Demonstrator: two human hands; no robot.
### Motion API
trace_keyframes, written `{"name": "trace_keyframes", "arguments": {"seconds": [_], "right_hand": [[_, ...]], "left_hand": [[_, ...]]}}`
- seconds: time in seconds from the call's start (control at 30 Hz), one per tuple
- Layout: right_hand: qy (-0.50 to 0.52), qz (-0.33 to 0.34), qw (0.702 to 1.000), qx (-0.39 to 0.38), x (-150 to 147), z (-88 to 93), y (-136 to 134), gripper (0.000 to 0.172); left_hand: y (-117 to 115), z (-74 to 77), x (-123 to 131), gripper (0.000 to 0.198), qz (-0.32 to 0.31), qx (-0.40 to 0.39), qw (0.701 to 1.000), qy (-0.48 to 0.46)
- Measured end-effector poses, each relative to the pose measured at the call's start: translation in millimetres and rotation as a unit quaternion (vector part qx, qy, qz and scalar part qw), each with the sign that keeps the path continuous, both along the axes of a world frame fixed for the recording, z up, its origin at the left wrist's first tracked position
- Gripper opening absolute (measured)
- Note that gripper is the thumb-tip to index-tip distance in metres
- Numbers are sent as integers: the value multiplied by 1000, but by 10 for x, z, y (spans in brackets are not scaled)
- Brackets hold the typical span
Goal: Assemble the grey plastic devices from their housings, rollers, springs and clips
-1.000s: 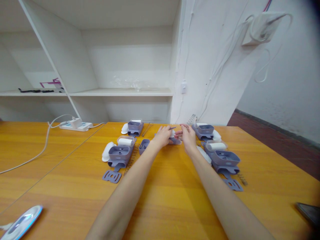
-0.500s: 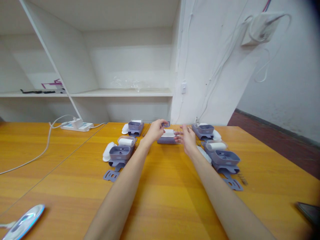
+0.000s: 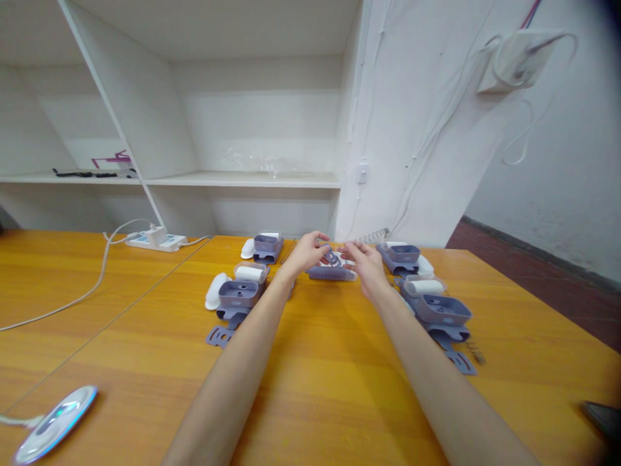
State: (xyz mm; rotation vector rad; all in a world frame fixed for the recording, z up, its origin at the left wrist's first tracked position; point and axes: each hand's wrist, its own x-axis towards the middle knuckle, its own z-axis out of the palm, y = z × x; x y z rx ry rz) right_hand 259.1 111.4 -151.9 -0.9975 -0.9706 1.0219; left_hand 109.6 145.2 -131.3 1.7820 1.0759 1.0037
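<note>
My left hand is over the far middle of the table, its fingers closed on a small grey slotted plate. Facing it from the right, my right hand pinches one end of a thin metal coil spring, which sticks out to the upper right behind the fingers. Below both hands lies a grey perforated holder with a white part on top, partly covered by the plate and fingers.
Grey trays with white rollers and white covers stand at the left, similar grey trays at the right. A power strip sits back left, a glowing oval device front left, a dark phone-like object at the right edge.
The grey plate has been lowered and tilted over the holder, between my hands. The spring at my right hand now extends up to the right. The view has shifted slightly.
</note>
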Motion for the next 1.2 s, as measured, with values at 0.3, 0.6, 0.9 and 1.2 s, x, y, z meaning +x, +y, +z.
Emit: {"name": "trace_keyframes", "arguments": {"seconds": [0.3,0.6,0.9,1.2], "right_hand": [[-30,11,999,17,-24,-23,-5,33],[-52,34,998,26,-23,-24,-17,36],[-71,14,997,34,-8,-29,-12,40],[-64,-10,998,28,-24,-12,-24,36]], "left_hand": [[-62,18,42,31,-33,-90,994,-46],[-2,-46,-7,49,-69,-81,991,-78],[22,-44,-14,27,-61,-83,991,-81],[-29,0,14,30,-65,-82,989,-103]]}}
